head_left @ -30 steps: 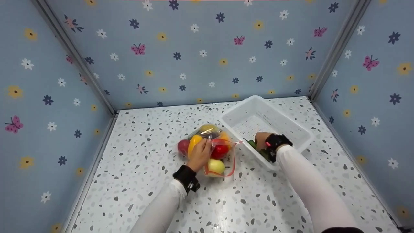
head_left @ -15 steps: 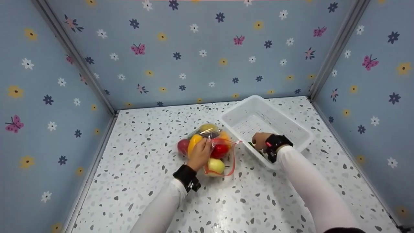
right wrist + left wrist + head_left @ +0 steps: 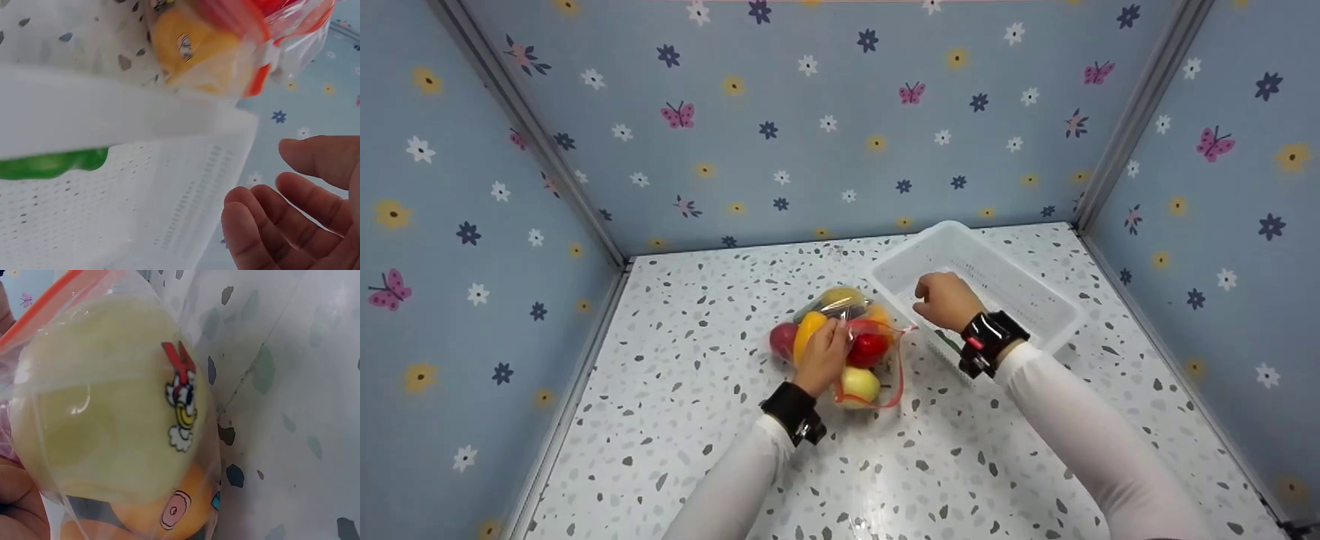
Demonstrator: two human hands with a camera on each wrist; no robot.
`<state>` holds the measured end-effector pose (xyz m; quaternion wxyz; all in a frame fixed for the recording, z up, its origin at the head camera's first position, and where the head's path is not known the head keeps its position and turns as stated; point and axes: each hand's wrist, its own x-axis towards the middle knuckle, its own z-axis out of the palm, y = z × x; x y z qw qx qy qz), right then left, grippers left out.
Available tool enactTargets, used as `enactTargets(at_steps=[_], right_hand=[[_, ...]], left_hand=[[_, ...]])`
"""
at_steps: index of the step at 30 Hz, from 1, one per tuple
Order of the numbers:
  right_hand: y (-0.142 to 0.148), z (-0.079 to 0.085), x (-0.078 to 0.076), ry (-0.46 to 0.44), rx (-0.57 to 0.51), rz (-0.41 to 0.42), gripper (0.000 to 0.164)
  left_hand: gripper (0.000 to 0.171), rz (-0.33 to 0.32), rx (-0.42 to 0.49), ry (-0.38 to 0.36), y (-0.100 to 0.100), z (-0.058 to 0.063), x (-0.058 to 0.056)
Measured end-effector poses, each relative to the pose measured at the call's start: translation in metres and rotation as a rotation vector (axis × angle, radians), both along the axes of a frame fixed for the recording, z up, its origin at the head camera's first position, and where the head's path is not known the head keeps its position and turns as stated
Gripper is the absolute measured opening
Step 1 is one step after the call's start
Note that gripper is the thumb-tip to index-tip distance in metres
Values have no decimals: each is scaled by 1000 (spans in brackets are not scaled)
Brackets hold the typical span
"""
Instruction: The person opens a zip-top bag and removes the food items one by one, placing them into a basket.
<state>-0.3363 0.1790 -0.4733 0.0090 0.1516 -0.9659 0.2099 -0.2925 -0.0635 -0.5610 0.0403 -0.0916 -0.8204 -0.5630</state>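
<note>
My left hand grips the edge of a clear zip bag with a red-orange seal. Inside lie a pale green round fruit, an orange fruit, a red one, a yellow one and a dark red one. A yellow-green piece sits at the far end. Over the white basket, my right hand is raised with loosely bent fingers and holds nothing. A glossy green pepper-like vegetable lies in the basket along its near wall, partly hidden by the rim.
The speckled white tabletop carries the bag and basket side by side, the basket's left edge close to the bag's mouth. Blue flowered walls enclose the table at the back and both sides.
My right hand has risen out of the basket and moved slightly left and away from me, leaving the green vegetable inside. The left hand has stayed on the bag.
</note>
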Motion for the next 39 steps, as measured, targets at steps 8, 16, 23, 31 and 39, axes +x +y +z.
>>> enactTargets(at_steps=[8, 16, 23, 31, 39], right_hand=[[-32, -4, 36, -106, -167, 35, 12], [-55, -19, 59, -305, -246, 77, 23], [-66, -39, 67, -229, -242, 142, 58], [-79, -53, 65, -173, -299, 149, 65], [-82, -75, 52, -245, -460, 17, 58]], left_hand=[[33, 18, -14, 5, 1, -1, -2], [33, 1, 20, 9, 2, -1, -2], [33, -16, 23, 0, 1, 1, -1], [31, -41, 57, -13, 0, 1, 0], [31, -12, 20, 0, 1, 1, 1]])
